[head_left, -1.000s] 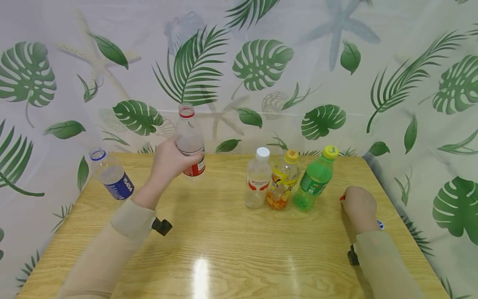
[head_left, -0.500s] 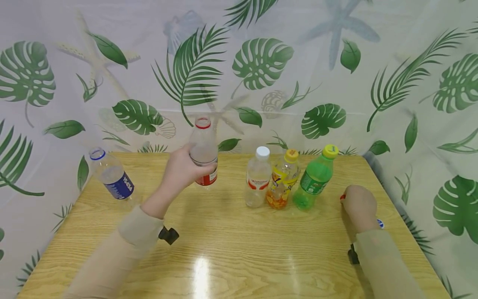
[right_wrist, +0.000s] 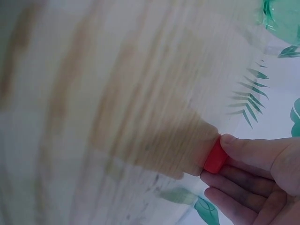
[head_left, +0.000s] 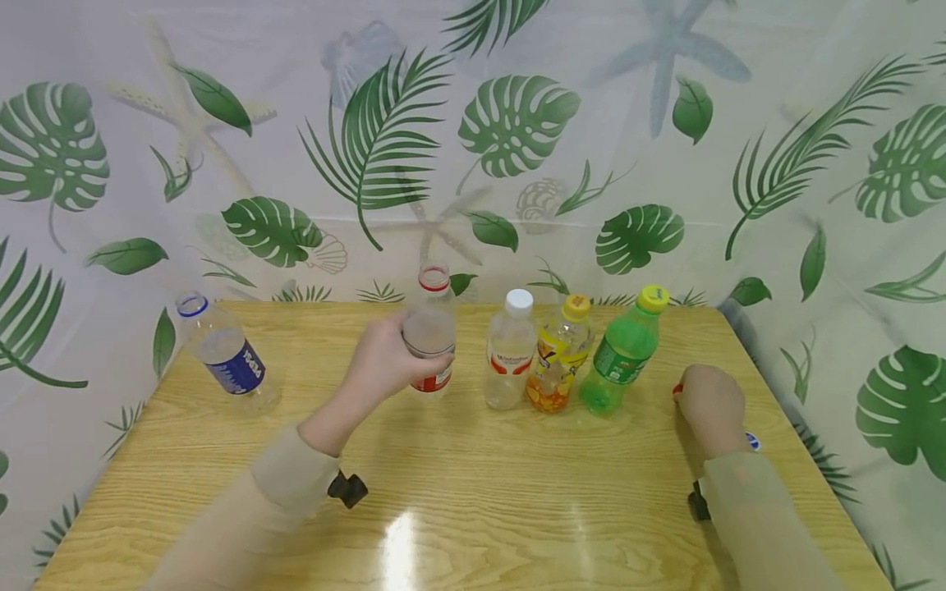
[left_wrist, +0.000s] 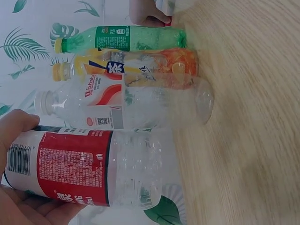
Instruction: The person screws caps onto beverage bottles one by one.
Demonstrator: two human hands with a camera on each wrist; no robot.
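My left hand (head_left: 380, 361) grips a clear plastic bottle (head_left: 434, 328) with a red label and red neck ring; its mouth is uncapped. In the left wrist view the bottle's base hangs above the tabletop, beside a clear white-capped bottle (left_wrist: 154, 101). At the right side of the table, my right hand (head_left: 713, 408) pinches a red bottle cap (right_wrist: 216, 157) between thumb and fingers, low at the table. Beyond the white-capped bottle stand a yellow-orange labelled bottle (head_left: 559, 365) with an orange-yellow cap and a green bottle (head_left: 624, 353) with a yellow cap.
An uncapped Pepsi bottle (head_left: 225, 349) with a blue neck ring stands at the left of the wooden table (head_left: 473, 509). A blue cap (head_left: 752, 442) lies by my right wrist, partly hidden. A leaf-patterned curtain (head_left: 414, 123) rises behind the table.
My left hand has carried the red-labelled bottle rightward and down, from near the Pepsi bottle to beside the white-capped bottle. The right hand has stayed in place with the red cap.
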